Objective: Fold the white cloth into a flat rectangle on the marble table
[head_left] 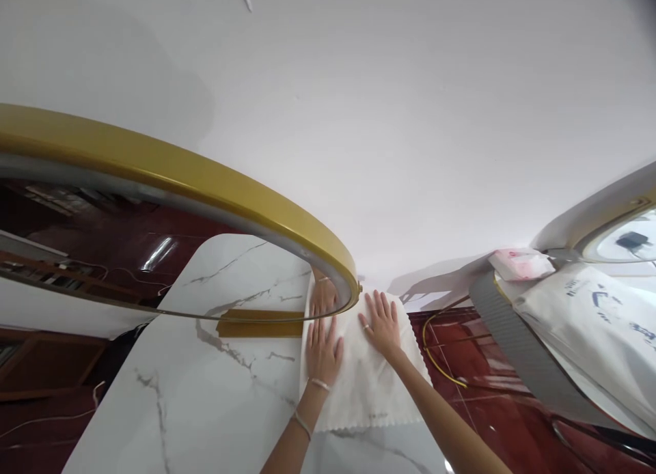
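Note:
A white cloth (369,399) with scalloped edges lies on the white marble-patterned table (205,399), with faint greyish smudges on it. My left hand (324,354) rests flat on the cloth's left part, fingers stretched forward, close to the lower edge of a gold-framed mirror (287,218). My right hand (382,324) lies flat on the upper right part of the cloth, fingers spread, a ring on one finger. The mirror's glass reflects a hand and the tabletop. Nothing shows inside either hand.
A gold-brown base strip (261,327) sits under the mirror. To the right, a second table (502,324) carries a tissue pack (520,262), a white printed bag (594,317) and another round mirror (630,207). A yellow cable (435,358) hangs above the red tiled floor (476,365). A white wall (400,119) stands behind.

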Tool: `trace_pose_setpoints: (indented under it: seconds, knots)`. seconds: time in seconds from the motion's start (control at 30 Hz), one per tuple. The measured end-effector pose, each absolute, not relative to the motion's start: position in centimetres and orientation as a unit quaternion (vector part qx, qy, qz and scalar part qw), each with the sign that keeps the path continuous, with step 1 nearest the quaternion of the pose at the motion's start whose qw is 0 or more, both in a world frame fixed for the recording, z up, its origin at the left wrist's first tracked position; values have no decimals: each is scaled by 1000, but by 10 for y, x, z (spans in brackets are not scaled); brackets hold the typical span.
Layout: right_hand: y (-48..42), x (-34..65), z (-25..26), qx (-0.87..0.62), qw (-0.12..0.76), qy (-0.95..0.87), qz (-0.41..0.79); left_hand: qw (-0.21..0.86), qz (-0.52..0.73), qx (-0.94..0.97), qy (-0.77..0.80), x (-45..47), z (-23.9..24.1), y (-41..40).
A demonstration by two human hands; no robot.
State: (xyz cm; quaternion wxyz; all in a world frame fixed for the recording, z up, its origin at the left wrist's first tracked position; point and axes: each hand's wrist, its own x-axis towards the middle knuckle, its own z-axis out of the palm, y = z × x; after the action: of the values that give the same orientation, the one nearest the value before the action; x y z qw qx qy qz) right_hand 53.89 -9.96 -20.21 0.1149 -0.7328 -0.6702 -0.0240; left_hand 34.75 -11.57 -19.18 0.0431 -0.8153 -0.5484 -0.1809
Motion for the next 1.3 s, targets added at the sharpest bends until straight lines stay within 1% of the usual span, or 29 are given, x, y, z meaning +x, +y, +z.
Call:
trace_pose_setpoints:
  seconds: [0.13,0.23,0.3,0.4,0.57,0.67,0.73,0.87,1.13,1.3]
  knots:
    - [-190,535,-201,-674,140,-723,-61,34,-165,-818,-550,321,-186,-172]
    - [-256,528,-196,-663,125,-736,-60,34,-156,-817,-554,307,-185,-211]
    - [-278,525,-194,-665,117,-735,-60,35,-152,-819,-552,303,-186,-224]
    - [-269,528,-194,-664,115,-736,-64,34,-156,-830,-535,305,-190,-218]
    - [-191,550,-196,-651,115,-749,-53,25,-175,-861,-477,333,-203,-160]
    - [-154,559,-195,-653,108,-748,-53,16,-168,-850,-499,351,-210,-134]
    - [-145,562,-195,-662,103,-741,-54,11,-163,-841,-515,356,-211,-133]
    - [-167,560,-195,-699,102,-705,-54,-5,-158,-837,-524,349,-201,-170]
    - [-284,531,-207,-691,146,-705,-59,-38,-154,-862,-481,308,-190,-253]
    - [-300,487,-202,-680,153,-714,-65,-28,-158,-860,-484,262,-195,-277]
